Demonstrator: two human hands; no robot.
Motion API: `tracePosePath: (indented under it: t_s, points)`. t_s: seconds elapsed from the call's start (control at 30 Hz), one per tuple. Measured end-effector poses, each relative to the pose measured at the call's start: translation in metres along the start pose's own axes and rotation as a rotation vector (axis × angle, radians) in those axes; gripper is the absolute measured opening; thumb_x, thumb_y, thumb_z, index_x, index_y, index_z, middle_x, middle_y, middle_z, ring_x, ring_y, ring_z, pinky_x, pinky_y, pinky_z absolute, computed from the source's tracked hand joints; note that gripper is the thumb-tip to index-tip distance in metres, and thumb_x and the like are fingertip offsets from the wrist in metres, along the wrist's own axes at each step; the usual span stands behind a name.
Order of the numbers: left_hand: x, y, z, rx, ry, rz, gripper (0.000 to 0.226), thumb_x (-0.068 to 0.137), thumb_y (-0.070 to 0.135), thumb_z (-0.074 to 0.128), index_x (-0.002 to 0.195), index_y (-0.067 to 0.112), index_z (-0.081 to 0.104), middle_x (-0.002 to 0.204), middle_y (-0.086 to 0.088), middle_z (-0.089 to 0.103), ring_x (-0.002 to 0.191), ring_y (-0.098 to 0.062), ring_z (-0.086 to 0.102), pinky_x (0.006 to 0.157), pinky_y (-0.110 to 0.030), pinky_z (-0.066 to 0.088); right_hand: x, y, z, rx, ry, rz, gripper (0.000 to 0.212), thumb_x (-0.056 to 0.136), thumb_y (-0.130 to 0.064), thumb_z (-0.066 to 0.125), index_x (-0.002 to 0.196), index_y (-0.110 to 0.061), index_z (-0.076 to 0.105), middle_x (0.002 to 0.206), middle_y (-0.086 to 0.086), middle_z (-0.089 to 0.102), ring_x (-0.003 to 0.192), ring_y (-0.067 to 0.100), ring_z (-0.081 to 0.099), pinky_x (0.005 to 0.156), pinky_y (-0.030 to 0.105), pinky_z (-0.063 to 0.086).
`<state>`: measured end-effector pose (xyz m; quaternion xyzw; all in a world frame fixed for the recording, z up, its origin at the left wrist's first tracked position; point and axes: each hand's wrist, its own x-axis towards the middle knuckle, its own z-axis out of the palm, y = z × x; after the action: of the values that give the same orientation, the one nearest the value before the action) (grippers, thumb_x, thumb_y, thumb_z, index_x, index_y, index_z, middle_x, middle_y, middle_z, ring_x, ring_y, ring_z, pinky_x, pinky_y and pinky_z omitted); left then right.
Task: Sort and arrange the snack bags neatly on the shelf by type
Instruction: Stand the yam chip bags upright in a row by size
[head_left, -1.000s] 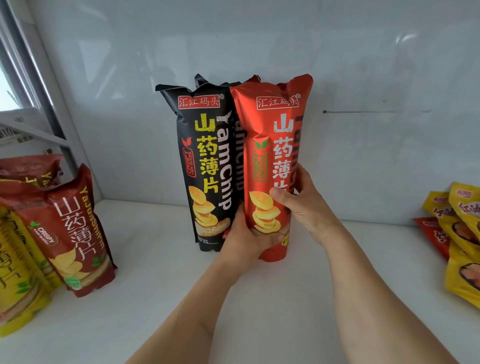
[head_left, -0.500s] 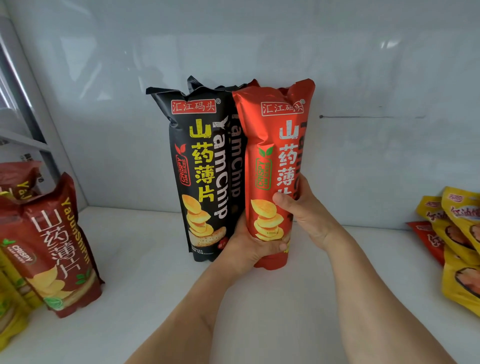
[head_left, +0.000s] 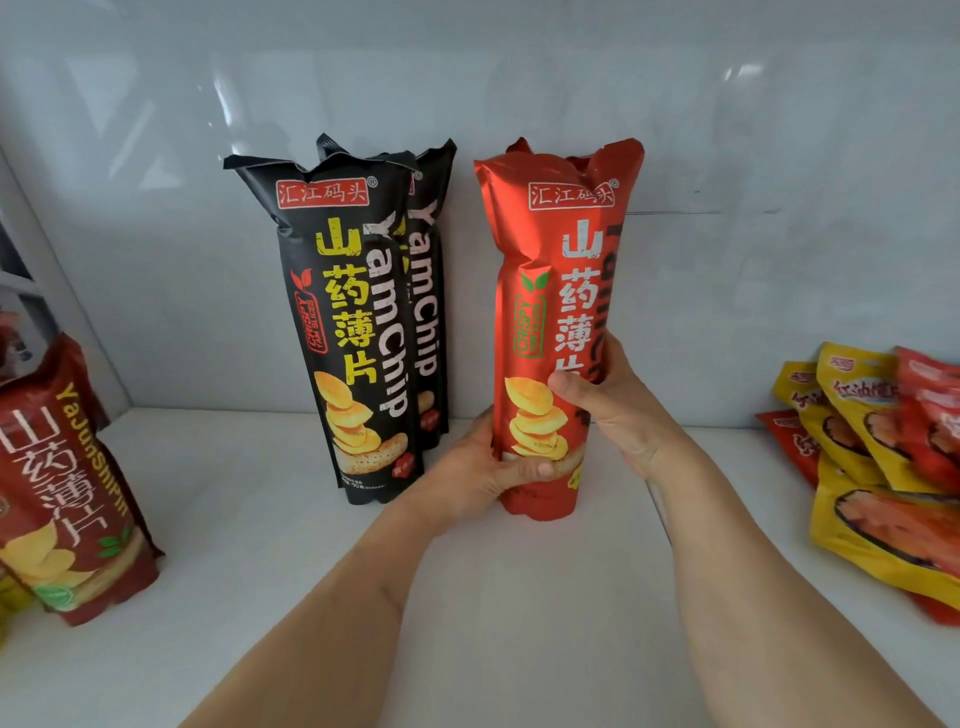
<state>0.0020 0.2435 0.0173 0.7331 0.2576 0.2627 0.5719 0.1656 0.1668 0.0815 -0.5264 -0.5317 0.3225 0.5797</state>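
A tall red yam chip bag (head_left: 558, 249) stands upright near the middle of the white shelf (head_left: 493, 597). My left hand (head_left: 483, 470) grips its lower left side, thumb across the front. My right hand (head_left: 613, 405) holds its right side, fingers wrapped round the bag. Two tall black yam chip bags (head_left: 353, 322) stand upright one behind the other just to the left, apart from the red one, against the back wall.
A dark red yam chip bag (head_left: 67, 499) leans at the left edge, with more bags behind it. Several flat yellow and red snack packets (head_left: 883, 467) lie piled at the right. The glossy white back wall (head_left: 779, 156) closes the shelf behind.
The red bag, held by both hands, has shifted right, away from the black bags, opening a gap. A second black bag now shows behind the first.
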Motion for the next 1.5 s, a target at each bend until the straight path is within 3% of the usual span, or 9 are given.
tracePosePath:
  t_s: [0.33,0.6,0.73,0.83,0.97,1.07,1.2,1.33,1.5]
  points:
    - [0.004,0.001,0.010,0.001,0.089,-0.025,0.066,0.077,0.021,0.084,0.126,0.042,0.046,0.119,0.020,0.065,0.107,0.005,0.063,0.090,-0.018,0.055,0.005,0.003,-0.008,0.006,-0.022,0.012,0.094,0.036,-0.071,0.084,0.118,-0.046,0.046,0.107,-0.026,0.069,0.101,-0.001,0.067,0.070,0.015,0.055]
    - [-0.021,0.010,0.010,0.052,0.096,-0.034,0.076,0.081,0.028,0.082,0.144,0.030,0.038,0.125,0.018,0.059,0.114,0.001,0.057,0.093,-0.016,0.052,-0.013,0.001,0.004,-0.075,0.115,0.040,0.133,0.040,-0.079,0.081,0.150,-0.033,0.023,0.142,-0.006,0.052,0.126,0.015,0.055,0.103,0.049,0.048]
    - [-0.038,0.016,0.000,0.234,0.160,-0.069,0.093,0.081,0.052,0.075,0.156,0.022,0.029,0.148,0.004,0.046,0.131,-0.013,0.047,0.104,-0.030,0.046,-0.031,-0.006,0.020,-0.119,0.231,0.060,0.122,0.062,-0.071,0.074,0.155,-0.030,0.007,0.158,-0.001,0.030,0.136,0.010,0.038,0.106,0.034,0.041]
    - [-0.061,0.020,-0.010,0.371,0.204,-0.023,0.076,0.088,0.048,0.069,0.152,0.020,0.038,0.143,0.002,0.049,0.120,-0.005,0.048,0.099,-0.026,0.046,-0.046,-0.001,0.034,-0.115,0.325,0.091,0.108,0.077,-0.055,0.069,0.156,-0.025,0.001,0.160,0.000,0.023,0.129,0.002,0.031,0.095,0.023,0.032]
    - [-0.093,0.022,-0.033,0.467,0.304,0.095,0.045,0.092,0.040,0.068,0.132,0.022,0.062,0.105,0.014,0.061,0.091,0.002,0.059,0.072,-0.003,0.044,-0.066,0.008,0.066,-0.271,0.594,0.070,0.129,0.054,-0.080,0.073,0.154,-0.023,0.015,0.156,0.005,0.026,0.143,0.022,0.029,0.111,0.041,0.035]
    - [-0.113,0.021,-0.052,0.303,0.557,0.214,0.005,0.094,0.033,0.066,0.098,0.032,0.071,0.086,0.014,0.069,0.078,0.004,0.064,0.072,-0.014,0.050,-0.085,0.011,0.097,-0.310,0.725,-0.029,0.094,0.063,-0.063,0.079,0.139,-0.024,0.039,0.132,0.000,0.042,0.120,0.015,0.048,0.092,0.026,0.048]
    - [-0.118,0.019,-0.080,0.249,0.958,0.330,0.013,0.098,0.031,0.059,0.109,0.026,0.063,0.108,0.007,0.060,0.086,0.002,0.057,0.078,-0.021,0.047,-0.089,0.011,0.142,-0.418,0.599,-0.077,0.065,0.073,-0.061,0.072,0.124,-0.029,0.048,0.113,-0.005,0.055,0.099,0.012,0.057,0.088,0.036,0.053]
    - [-0.103,0.011,-0.100,0.042,0.787,0.155,0.046,0.100,0.048,0.051,0.139,0.025,0.048,0.132,0.009,0.049,0.116,-0.007,0.050,0.090,-0.023,0.041,-0.069,0.023,0.177,-0.520,0.417,-0.014,0.076,0.081,-0.053,0.071,0.142,-0.021,0.040,0.133,-0.003,0.051,0.118,0.011,0.052,0.097,0.032,0.049]
    - [-0.095,-0.002,-0.104,-0.088,0.648,0.121,0.021,0.103,0.042,0.048,0.118,0.030,0.056,0.108,0.021,0.062,0.096,0.011,0.057,0.079,-0.010,0.042,-0.045,0.033,0.192,-0.434,0.305,0.122,0.098,0.078,-0.038,0.080,0.153,-0.020,0.021,0.153,-0.001,0.034,0.140,0.014,0.033,0.101,0.020,0.027]
